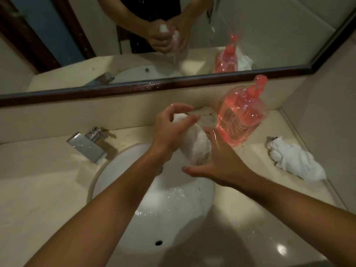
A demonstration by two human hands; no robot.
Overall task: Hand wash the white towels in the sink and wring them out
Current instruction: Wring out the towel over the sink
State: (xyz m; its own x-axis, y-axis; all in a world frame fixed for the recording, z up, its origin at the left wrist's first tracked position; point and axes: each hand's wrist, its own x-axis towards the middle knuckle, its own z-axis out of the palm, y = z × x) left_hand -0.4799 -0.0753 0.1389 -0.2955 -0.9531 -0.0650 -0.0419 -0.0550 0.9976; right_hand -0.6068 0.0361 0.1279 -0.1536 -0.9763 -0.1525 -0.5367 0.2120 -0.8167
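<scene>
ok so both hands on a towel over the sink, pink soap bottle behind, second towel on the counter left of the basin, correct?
No. The second towel lies on the counter right of the basin, as the head view shows. The rest stands.

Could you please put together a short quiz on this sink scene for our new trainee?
1. True or false: the second towel lies inside the sink.
2. Multiple choice: the pink soap bottle stands A) in the sink, B) on the floor, C) on the counter, right of the held towel.
3. Short answer: what does the left hand grip?

Key: 1 false, it lies on the counter; 2 C; 3 the held towel, at its upper end.
</scene>
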